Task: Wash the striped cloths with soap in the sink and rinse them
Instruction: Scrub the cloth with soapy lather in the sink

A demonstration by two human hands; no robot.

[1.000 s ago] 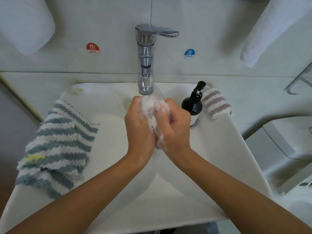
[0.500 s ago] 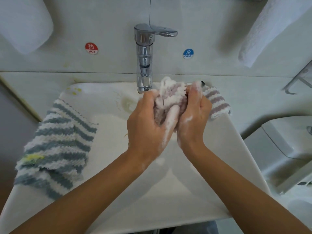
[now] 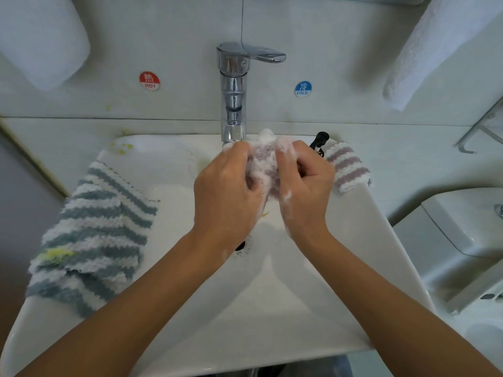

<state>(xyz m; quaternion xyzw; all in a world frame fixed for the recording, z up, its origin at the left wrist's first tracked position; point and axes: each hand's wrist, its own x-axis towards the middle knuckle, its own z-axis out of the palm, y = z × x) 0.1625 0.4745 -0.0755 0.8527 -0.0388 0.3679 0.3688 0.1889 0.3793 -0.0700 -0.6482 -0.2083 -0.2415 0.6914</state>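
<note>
A soapy pink-and-white striped cloth (image 3: 263, 161) is bunched between both hands over the white sink (image 3: 272, 308), just below the chrome tap (image 3: 233, 93). My left hand (image 3: 226, 194) grips its left side, fingers curled in. My right hand (image 3: 306, 186) grips its right side, with foam on the fingers. A blue-and-white striped cloth (image 3: 92, 235) with a yellow stain lies over the sink's left rim. Another pink striped cloth (image 3: 348, 170) lies on the back right rim. The black soap pump (image 3: 319, 141) shows only its nozzle behind my right hand.
The drain (image 3: 241, 246) lies under my left wrist. White towels hang at upper left (image 3: 40, 42) and upper right (image 3: 435, 50). Hot (image 3: 149, 81) and cold (image 3: 303, 89) stickers flank the tap. A toilet tank (image 3: 468, 221) stands to the right.
Both hands keep rubbing the soapy cloth. They rose toward the tap half a second ago and have now lowered slightly, with the cloth squeezed tighter between them.
</note>
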